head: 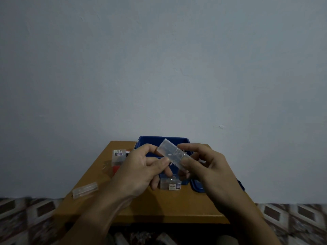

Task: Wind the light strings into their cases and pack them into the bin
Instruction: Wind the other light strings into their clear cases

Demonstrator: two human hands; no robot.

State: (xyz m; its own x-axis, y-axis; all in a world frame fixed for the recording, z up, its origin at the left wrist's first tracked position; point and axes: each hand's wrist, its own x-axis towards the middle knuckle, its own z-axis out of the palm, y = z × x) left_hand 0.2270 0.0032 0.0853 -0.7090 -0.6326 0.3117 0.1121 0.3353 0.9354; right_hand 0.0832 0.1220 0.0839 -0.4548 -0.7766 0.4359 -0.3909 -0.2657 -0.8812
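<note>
A clear plastic case (169,151) is held tilted above the blue bin (146,139). My left hand (141,171) pinches its lower left side with thumb and fingers. My right hand (203,167) grips its right end, thumb on the near face. Below the hands, another clear case with a printed label (171,185) stands at the bin's front edge. A labelled case (118,156) stands at the table's back left, and a clear case part (85,189) lies at the left edge. No light string is plainly visible.
The small wooden table (159,207) stands against a plain wall. The blue bin lid (195,187) lies to the right of the bin, partly under my right hand. A red item (116,168) lies beside the labelled case. Patterned floor surrounds the table.
</note>
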